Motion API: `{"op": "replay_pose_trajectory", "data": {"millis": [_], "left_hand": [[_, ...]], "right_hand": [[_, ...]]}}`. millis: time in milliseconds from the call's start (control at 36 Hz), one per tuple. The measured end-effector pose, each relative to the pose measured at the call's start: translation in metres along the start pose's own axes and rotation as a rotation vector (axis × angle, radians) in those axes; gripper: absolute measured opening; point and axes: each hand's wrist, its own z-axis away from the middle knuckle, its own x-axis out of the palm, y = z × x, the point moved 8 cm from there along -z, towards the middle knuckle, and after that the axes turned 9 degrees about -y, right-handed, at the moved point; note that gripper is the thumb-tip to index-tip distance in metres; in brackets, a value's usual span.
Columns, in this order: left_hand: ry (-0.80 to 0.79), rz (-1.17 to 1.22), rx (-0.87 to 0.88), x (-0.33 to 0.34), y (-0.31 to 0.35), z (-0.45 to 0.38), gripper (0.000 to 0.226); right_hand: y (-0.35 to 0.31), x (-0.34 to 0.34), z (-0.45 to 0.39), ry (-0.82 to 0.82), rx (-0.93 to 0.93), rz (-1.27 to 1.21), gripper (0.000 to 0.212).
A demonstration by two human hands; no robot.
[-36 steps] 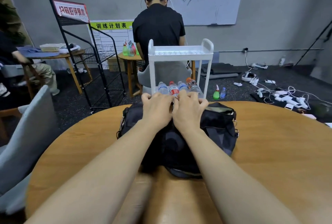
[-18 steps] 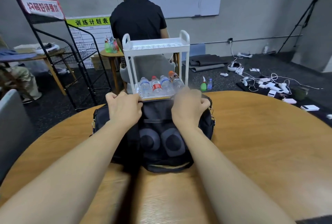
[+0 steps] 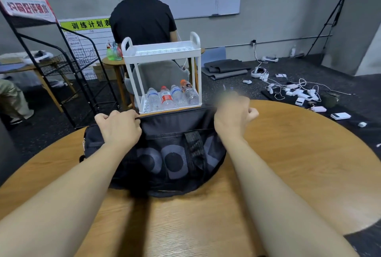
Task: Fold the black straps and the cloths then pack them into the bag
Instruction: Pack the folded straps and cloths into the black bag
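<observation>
Left hand [image 3: 120, 127] grips bag [image 3: 171, 153] rim on table [image 3: 288, 164]; right hand [image 3: 233, 115] curled at rim, blurred, hold unclear

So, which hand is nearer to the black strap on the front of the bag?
Right. The right hand is just above and right of the strap; the left hand grips the bag rim farther to the left.

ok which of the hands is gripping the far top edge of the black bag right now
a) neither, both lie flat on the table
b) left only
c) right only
b) the left hand has its fingers curled over the far top edge of the black bag, while the right hand is lifted at the bag's right end, blurred, loosely fisted, with nothing visibly held.
</observation>
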Motion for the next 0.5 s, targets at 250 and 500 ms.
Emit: {"op": "replay_pose_trajectory", "data": {"millis": [250, 500], "left_hand": [[0.004, 0.034, 0.009, 0.001, 0.000, 0.001, 0.021], [-0.005, 0.155, 0.060, 0.007, -0.005, -0.003, 0.019]], "right_hand": [[0.020, 0.001, -0.005, -0.017, 0.134, 0.016, 0.010], [0.025, 0.009, -0.007, -0.102, 0.202, 0.231, 0.020]]}}
